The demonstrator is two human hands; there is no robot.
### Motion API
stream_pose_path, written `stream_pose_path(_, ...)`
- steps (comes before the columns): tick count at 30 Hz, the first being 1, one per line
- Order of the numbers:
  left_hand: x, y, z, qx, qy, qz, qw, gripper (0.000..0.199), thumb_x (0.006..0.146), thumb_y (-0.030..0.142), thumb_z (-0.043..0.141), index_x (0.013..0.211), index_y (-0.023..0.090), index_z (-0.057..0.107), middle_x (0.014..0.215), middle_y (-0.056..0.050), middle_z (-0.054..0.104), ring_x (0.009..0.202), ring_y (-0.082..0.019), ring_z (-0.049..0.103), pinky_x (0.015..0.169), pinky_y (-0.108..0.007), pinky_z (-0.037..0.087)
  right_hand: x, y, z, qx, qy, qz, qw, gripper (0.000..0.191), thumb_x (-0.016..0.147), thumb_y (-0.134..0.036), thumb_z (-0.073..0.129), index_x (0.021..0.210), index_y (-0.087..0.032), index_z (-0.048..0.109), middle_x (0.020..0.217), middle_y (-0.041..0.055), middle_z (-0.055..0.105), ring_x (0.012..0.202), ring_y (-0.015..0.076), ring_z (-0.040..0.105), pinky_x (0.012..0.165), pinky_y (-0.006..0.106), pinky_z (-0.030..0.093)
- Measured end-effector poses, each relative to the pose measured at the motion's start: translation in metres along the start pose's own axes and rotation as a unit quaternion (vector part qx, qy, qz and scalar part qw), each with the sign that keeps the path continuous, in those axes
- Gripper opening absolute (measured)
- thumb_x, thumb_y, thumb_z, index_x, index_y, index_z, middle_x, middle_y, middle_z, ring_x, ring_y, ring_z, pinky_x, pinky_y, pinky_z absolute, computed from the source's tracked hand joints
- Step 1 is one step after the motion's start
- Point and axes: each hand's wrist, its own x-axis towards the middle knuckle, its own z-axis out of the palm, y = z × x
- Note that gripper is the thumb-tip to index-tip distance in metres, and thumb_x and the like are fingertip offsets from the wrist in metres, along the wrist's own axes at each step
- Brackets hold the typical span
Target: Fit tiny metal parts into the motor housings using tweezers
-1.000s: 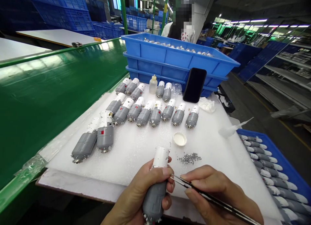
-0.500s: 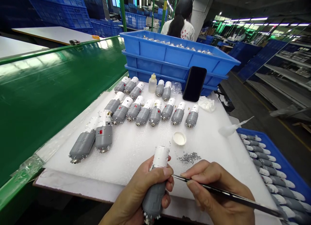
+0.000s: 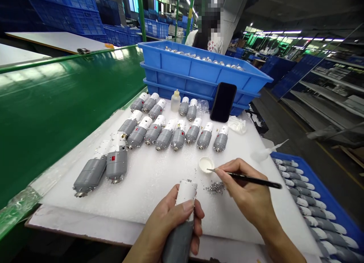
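My left hand is wrapped round a grey-and-white model spacecraft, its white end pointing up and away from me. Pinched in the fingers of my right hand is a pair of slim black tweezers. Their metal tip reaches over the near right rim of a small white cup with white contents; whether it touches them I cannot tell. Just below the cup lies a pile of tiny silver parts, a few scattered loose. Several similar models lie in rows on the white foam sheet.
Stacked blue bins stand at the back, a black phone leaning on them. Nearby are a small squeeze bottle and crumpled white tissue. A blue tray of models is at right, a green conveyor at left.
My right hand has moved the tweezers away from the model, up to the white cup. My left hand still holds the model, now slightly lower. The view has shifted a little.
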Motion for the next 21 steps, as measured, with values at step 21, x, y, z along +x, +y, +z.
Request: stream_pose_path(21,-0.004,-0.004,0.008,0.050,0.035,0.038,0.997,0.040,0.086,0.052,0.060,0.099,0.015,0.055,0.074,-0.002,0.061,0.063,-0.012,0.049,0.062,-0.024,0.042,0.011,-0.019,-0.006,-0.112,0.025,-0.185,0.976,0.012,0.090,-0.015,0.066,0.080,-0.019,0.062,0.078,-0.0018,0.066,0.069,0.0094,0.061,0.059,0.020,0.046)
